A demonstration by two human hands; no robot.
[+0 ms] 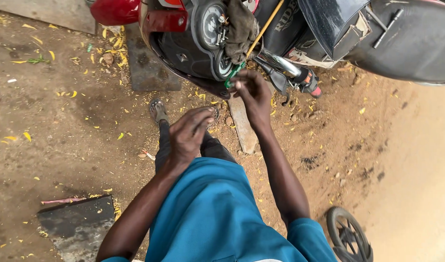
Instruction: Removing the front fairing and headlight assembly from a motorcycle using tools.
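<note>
**Now at the green-handled tool, right hand pinching**

Up front, my right hand [251,92] is closed on a green-handled tool [233,73] against the motorcycle engine cover [203,39]. My left hand [188,133] hovers loosely curled, holding nothing, above my sandal [158,110]. I judge the tool could slip; loose screws [222,31] by the rag [239,26] might drop into the dirt ground [62,121].

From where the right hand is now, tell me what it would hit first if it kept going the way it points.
The right hand points up toward the motorcycle. First in line is probably the green-handled tool at its fingertips, with the round engine cover just beyond. Depth is unclear.
</note>
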